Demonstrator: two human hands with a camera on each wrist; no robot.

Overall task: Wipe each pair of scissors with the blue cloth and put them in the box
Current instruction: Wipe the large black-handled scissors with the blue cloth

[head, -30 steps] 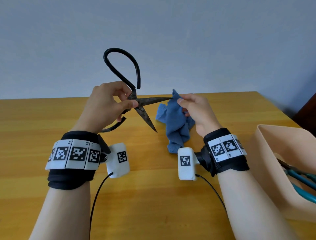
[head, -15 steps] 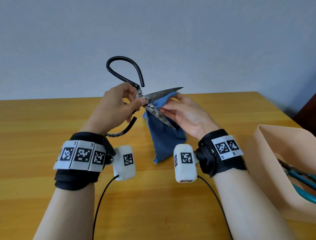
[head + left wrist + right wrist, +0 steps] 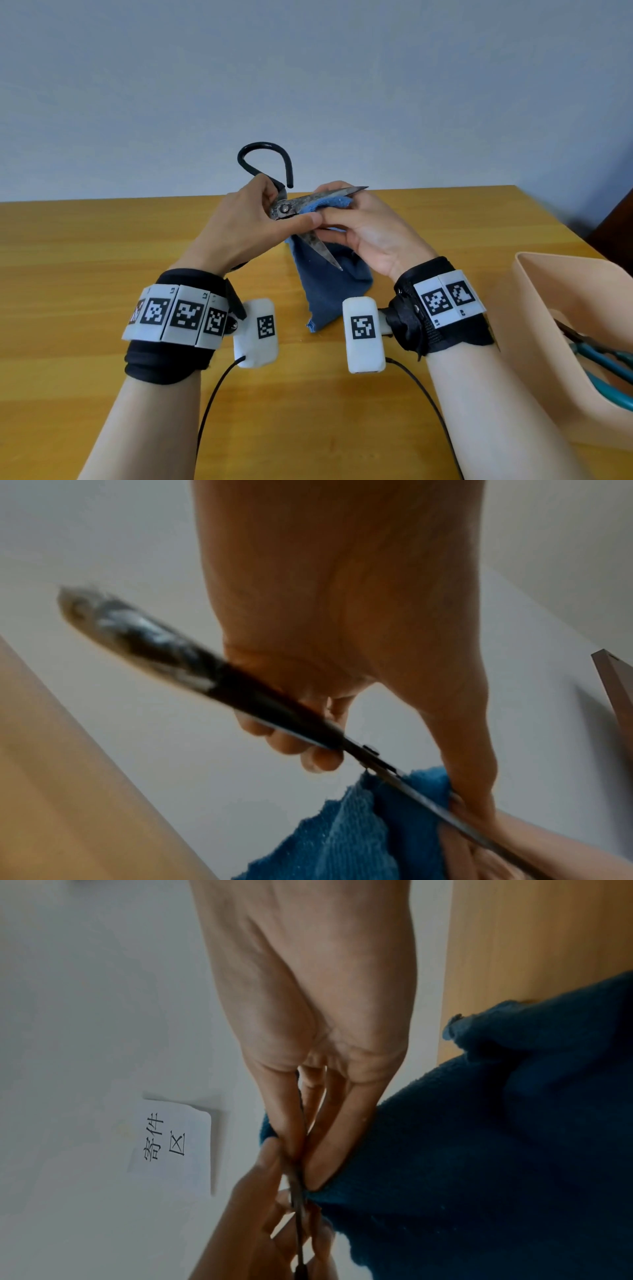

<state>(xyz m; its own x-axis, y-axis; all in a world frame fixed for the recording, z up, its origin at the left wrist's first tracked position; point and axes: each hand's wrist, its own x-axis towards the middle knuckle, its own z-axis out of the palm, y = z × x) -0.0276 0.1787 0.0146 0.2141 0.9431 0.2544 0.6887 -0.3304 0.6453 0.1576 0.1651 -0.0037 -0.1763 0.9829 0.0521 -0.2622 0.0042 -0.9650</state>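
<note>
My left hand [image 3: 274, 219] grips a pair of old black iron scissors [image 3: 284, 207] at the pivot, above the table. The blades are spread: one points right, one points down toward me. One looped handle [image 3: 263, 161] rises above the hand. My right hand [image 3: 342, 219] pinches the blue cloth [image 3: 332, 284] around the upper blade near the pivot, and the rest of the cloth hangs down to the table. In the left wrist view the scissors [image 3: 274, 704] cross the palm and the cloth [image 3: 342, 831] lies under the blade. The right wrist view shows the cloth [image 3: 479, 1150] pressed by my fingers [image 3: 294, 1123].
A beige plastic box [image 3: 548, 325] stands at the right on the wooden table [image 3: 85, 246], with teal-handled scissors [image 3: 603, 359] inside. A plain wall rises behind the table's far edge. A paper label [image 3: 171, 1145] hangs on the wall in the right wrist view.
The right hand brought the cloth up from beside the scissors and closed it around the upper blade, sliding toward the pivot. Both hands drew closer together.
</note>
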